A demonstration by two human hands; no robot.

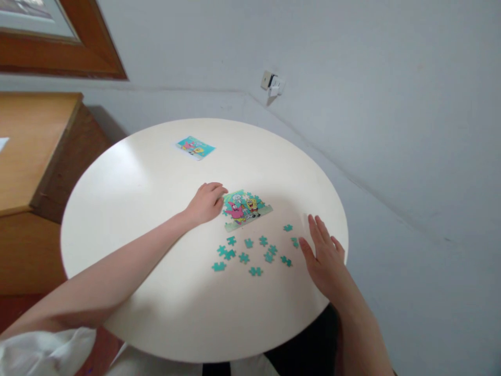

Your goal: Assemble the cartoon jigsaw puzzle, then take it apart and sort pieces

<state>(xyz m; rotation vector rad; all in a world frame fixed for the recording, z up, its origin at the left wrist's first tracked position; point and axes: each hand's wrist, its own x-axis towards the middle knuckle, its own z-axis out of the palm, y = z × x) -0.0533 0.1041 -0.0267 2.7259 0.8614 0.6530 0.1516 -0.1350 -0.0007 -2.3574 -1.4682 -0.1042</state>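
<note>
"Where's the puzzle (239,211) sitting?"

"On the table (129,219), right of centre. Left hand (206,202) is resting half-curled at its left edge, grip unclear; right hand (324,257) is lying open beside loose pieces (244,258)."

"It's looking light, likely splitting; pinch edges."

My left arm (125,274) reaches diagonally forward, nearly straight. Left hand (205,202): back up, fingers (213,187) curled, tips partly hidden. My right forearm (362,318) angles in from lower right. Right hand (326,257): palm down, fingers extended, thumb (308,252) apart. 2 hands well apart.
</note>
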